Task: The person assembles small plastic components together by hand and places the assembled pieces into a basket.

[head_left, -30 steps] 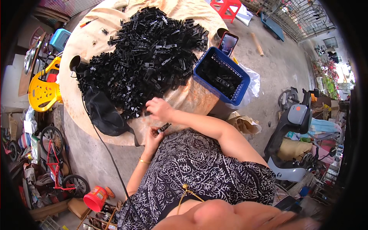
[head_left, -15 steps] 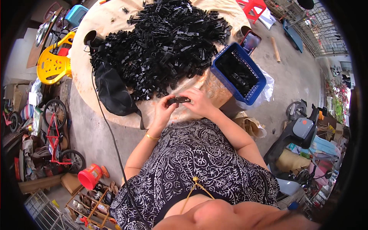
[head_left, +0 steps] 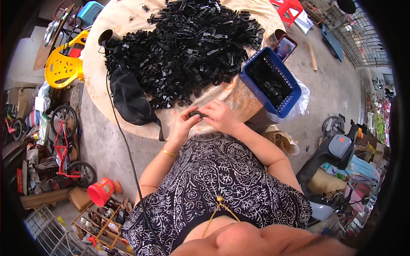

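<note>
Close in front of my body, at the near edge of the round table [head_left: 97, 81], my two hands meet. A small black plastic piece [head_left: 196, 114] sits between them. My left hand [head_left: 183, 123] pinches one end, thumb and fingers closed. The fingers of my right hand [head_left: 221, 117] press on its other end and cover part of it. Its exact kind is too small to make out. Just beyond my hands spreads a large heap of similar black plastic pieces [head_left: 192, 47]. To the right, a blue plastic basket [head_left: 294, 94] holds more of them.
A black bag [head_left: 130, 100] lies left of the heap, near a dark cup [head_left: 109, 38]. A cable [head_left: 124, 138] runs down past my left arm. A phone [head_left: 284, 48] leans behind the basket. A yellow chair [head_left: 64, 68] and a scooter [head_left: 337, 147] stand beyond the table.
My right hand has come in closer to my left, and less of the black piece shows between them. The whole view has shifted slightly.
</note>
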The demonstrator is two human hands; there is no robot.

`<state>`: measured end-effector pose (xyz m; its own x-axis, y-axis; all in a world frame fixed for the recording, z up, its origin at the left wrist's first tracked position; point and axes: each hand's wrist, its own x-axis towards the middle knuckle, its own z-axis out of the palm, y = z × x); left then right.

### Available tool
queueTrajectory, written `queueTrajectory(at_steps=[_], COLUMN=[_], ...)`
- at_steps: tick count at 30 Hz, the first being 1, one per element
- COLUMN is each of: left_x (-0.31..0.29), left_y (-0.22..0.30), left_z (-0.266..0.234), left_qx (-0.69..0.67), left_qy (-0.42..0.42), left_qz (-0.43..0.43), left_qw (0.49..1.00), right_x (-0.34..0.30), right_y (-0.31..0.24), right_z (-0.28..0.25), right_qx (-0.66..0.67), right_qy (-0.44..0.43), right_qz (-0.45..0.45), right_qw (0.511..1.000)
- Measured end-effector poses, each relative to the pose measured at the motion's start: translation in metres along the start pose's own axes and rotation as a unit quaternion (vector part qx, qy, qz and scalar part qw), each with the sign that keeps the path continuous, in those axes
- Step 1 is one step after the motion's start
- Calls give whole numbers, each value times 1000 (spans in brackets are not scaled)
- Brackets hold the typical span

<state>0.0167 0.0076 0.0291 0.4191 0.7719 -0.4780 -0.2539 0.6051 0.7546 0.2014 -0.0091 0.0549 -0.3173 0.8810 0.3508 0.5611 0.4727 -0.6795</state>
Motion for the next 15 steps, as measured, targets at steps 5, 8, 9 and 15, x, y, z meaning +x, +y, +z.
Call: queueTrajectory(at_steps=[5,8,9,15], left_x=[-3,-1,-1,-5], left_y=[-12,-10,-9,-8], left_z=[0,1,0,-7], left_qx=[38,29,34,15], left_qy=[34,36,24,-14], left_qz=[16,11,0,9], left_qw=[999,999,999,1000], right_x=[-1,-4,-5,-17], right_y=[-7,-6,-4,22], right_z=[3,6,7,18], right_qx=[-23,-10,-10,189], right_qy=[-15,-4,-4,-23], right_qz=[8,7,9,75], right_qw=[1000,1000,1000,979])
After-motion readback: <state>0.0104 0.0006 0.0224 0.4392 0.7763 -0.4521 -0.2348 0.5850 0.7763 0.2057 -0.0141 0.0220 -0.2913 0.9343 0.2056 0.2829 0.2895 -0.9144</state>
